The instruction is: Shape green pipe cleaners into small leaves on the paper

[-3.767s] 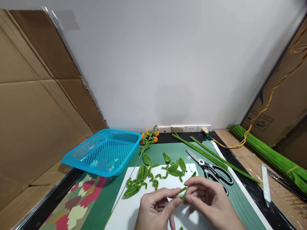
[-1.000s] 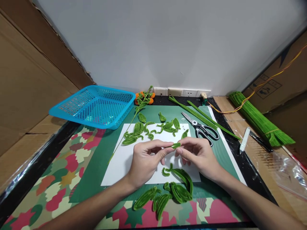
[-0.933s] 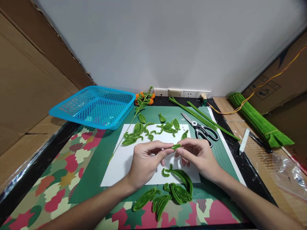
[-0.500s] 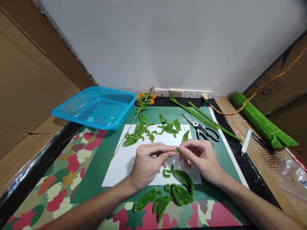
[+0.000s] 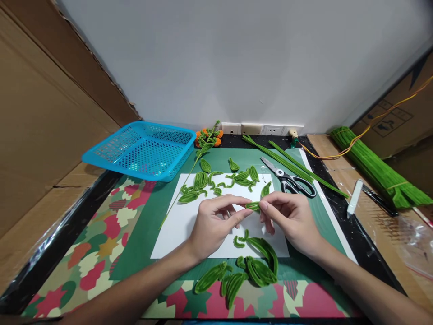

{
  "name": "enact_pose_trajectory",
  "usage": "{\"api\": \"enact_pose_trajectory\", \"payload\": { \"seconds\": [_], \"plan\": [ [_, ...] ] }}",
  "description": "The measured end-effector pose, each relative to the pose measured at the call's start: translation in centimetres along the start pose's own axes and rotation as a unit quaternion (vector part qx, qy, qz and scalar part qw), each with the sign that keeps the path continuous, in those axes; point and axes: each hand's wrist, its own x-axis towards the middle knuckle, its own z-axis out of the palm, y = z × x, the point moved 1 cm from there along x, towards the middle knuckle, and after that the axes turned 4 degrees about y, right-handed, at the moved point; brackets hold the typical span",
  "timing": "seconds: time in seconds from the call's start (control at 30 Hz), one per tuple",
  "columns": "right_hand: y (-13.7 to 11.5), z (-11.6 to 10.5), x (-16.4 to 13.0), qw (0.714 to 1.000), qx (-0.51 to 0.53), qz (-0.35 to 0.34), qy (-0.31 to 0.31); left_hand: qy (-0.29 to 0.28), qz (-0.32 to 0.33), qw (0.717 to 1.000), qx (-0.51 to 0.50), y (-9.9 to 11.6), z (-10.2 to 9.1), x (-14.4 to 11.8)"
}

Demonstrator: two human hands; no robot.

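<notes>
Above the white paper (image 5: 169, 234), a small looped green pipe cleaner (image 5: 253, 206) is stretched between my hands. My left hand (image 5: 211, 223) has its left end between thumb and index finger. At its right end, the thumb and index finger of my right hand (image 5: 292, 221) pinch it. Green pipe-cleaner leaves (image 5: 201, 180) and small curled bits lie on the paper beyond my hands. More leaves (image 5: 237, 286) are closer to me, across the paper's near edge and the patterned sheet. Another leaf (image 5: 265, 189) is partly behind my right hand.
Black-handled scissors (image 5: 294, 183) and long green pipe cleaners (image 5: 280, 160) lie at the back right. A blue basket (image 5: 142, 169) stands at the left, beside an orange flower stem (image 5: 208, 144). On the right are a pipe-cleaner bundle (image 5: 379, 167) and a white tool (image 5: 355, 198).
The looped piece between my fingers shows more now, as the fingertips have shifted apart. The whole view has moved slightly, so the table things appear further right.
</notes>
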Motion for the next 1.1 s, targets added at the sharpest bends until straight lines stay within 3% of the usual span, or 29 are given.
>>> {"api": "enact_pose_trajectory", "payload": {
  "seconds": [0.67,0.9,1.1],
  "plan": [
    [0.98,-0.03,0.11,0.985,0.127,0.09,-0.073,-0.004,0.111,0.993,-0.039,-0.35,-0.04,-0.33],
    [0.71,0.2,0.0,0.986,0.117,0.092,-0.073,-0.024,0.04,0.996,-0.078,-0.77,-0.08,-0.37],
    [0.67,0.54,0.05,0.987,0.109,0.095,-0.067,-0.021,0.047,0.996,-0.074,-0.6,-0.12,-0.28]
  ]
}}
